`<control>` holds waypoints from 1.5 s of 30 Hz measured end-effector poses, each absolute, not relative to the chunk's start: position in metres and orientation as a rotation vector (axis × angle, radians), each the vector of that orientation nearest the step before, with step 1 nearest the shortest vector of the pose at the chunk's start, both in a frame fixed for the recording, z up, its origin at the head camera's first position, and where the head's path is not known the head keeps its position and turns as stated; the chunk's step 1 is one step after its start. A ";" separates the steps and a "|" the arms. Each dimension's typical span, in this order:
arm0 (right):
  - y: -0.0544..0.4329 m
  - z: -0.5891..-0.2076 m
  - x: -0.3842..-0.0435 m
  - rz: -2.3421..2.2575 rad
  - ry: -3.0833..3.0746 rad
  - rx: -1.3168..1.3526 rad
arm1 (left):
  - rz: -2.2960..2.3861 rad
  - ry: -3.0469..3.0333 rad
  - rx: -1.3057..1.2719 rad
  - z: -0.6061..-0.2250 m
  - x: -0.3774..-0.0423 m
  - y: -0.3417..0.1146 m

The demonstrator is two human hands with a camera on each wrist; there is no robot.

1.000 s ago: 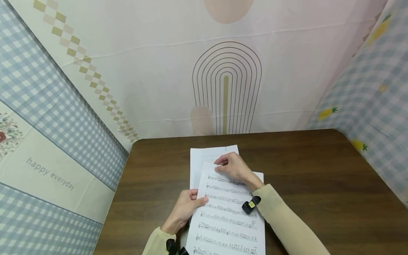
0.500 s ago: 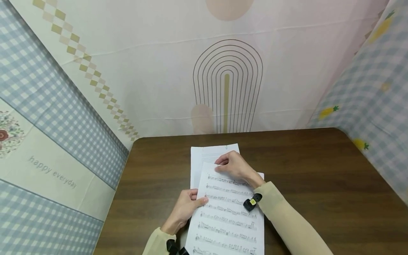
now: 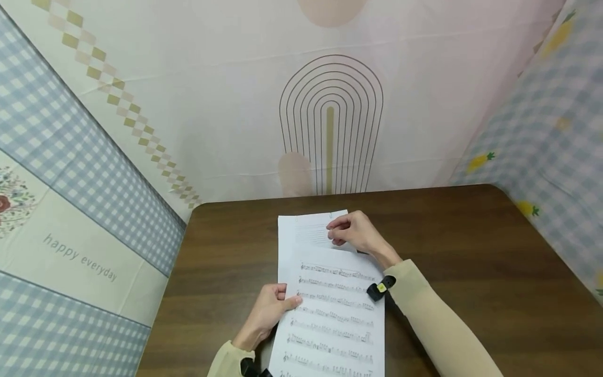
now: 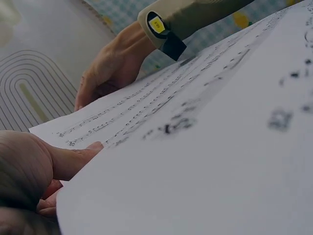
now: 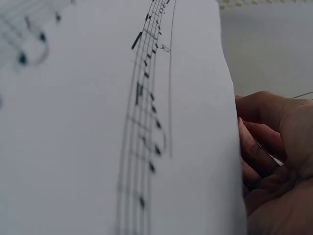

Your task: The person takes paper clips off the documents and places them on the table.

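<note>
Printed sheet music point(image 3: 332, 314) lies raised at an angle toward me, overlapping a second set of white pages point(image 3: 287, 243) with ruled lines that lies behind it. My left hand point(image 3: 268, 314) pinches the left edge of the music, thumb on top and fingers underneath, as the left wrist view also shows. Just beyond the music's top edge, over the right side of the pages behind, is my right hand point(image 3: 360, 233), its fingers curled and thumb close to the index finger. I cannot tell whether something small is between those fingertips.
The brown wooden table point(image 3: 226, 251) extends to both sides of the paper. A white printed cloth point(image 3: 226, 131) hangs behind it. Blue checked cloths hang at left point(image 3: 85, 136) and right point(image 3: 542, 152). Each wrist carries a black camera band point(image 3: 381, 288).
My right hand has left the top edge of the sheet music and moved up and to the right. The music's top edge sits slightly lower. My left hand keeps its hold.
</note>
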State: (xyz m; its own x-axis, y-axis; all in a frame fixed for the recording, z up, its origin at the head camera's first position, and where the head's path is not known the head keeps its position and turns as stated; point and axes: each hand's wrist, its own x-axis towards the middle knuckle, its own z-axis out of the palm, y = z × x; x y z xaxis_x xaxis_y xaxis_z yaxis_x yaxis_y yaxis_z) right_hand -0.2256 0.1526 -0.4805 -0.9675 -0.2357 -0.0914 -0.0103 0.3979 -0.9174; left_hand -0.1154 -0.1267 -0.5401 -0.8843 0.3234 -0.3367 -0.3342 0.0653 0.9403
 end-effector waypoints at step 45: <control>0.253 -0.536 -0.182 -1.319 2.697 0.005 | 1.837 2.094 -0.264 -0.524 -0.133 -0.210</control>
State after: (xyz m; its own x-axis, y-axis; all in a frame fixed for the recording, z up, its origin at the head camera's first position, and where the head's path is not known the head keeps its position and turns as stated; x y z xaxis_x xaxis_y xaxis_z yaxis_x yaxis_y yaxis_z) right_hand -0.1819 0.2529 -0.5360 -0.9902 -0.0583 -0.1267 0.0642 0.6159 -0.7852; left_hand -0.1328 -0.2102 -0.5245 -0.9243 0.0844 -0.3722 -0.3581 0.1458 0.9222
